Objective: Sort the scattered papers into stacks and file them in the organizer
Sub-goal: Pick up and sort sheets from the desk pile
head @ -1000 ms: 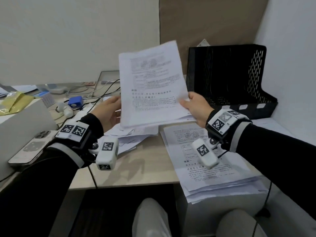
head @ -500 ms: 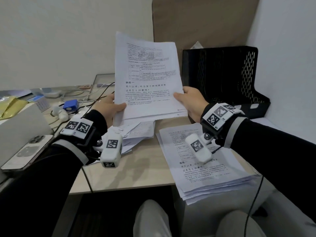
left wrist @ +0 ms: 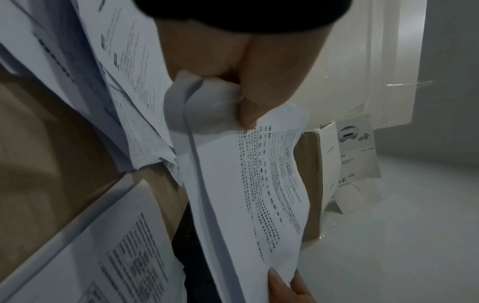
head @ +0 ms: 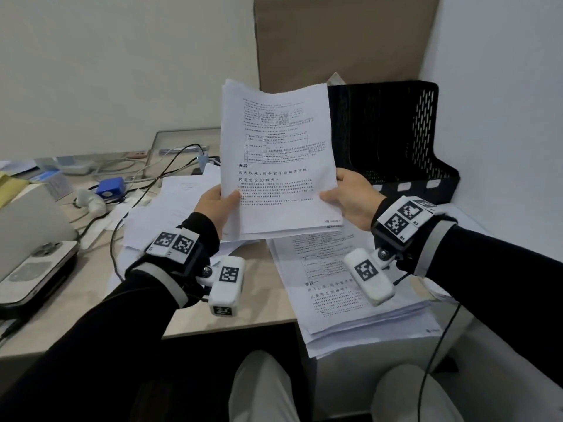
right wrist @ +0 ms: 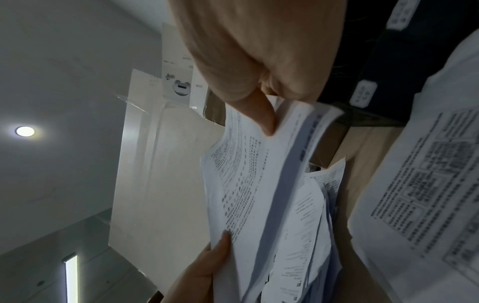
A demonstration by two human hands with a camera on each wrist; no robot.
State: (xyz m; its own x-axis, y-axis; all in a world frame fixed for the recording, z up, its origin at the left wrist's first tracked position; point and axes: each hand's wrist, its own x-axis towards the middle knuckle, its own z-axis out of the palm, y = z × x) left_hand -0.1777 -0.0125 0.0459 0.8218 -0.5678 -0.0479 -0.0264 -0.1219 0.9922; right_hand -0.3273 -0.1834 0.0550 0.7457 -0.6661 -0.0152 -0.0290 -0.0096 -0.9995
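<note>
I hold a sheaf of printed white papers (head: 277,166) upright above the desk. My left hand (head: 219,205) grips its lower left edge, thumb on the front page (left wrist: 259,174). My right hand (head: 350,196) grips the lower right edge, thumb on the front (right wrist: 249,184). A black mesh organizer (head: 396,135) stands behind the sheaf at the back right. A squared stack of papers (head: 350,287) lies on the desk under my right wrist. Loose scattered sheets (head: 170,208) lie on the desk to the left of my hands.
A phone (head: 33,272) lies face down on a white box at the left edge. Cables (head: 158,178), a blue gadget (head: 110,187) and small items clutter the back left. A brown board (head: 335,38) leans on the wall behind the organizer. Bare desk (head: 262,300) shows between the piles.
Both hands have raised the sheaf and tipped it more upright, so its front page faces me. The grips on the two lower edges are unchanged.
</note>
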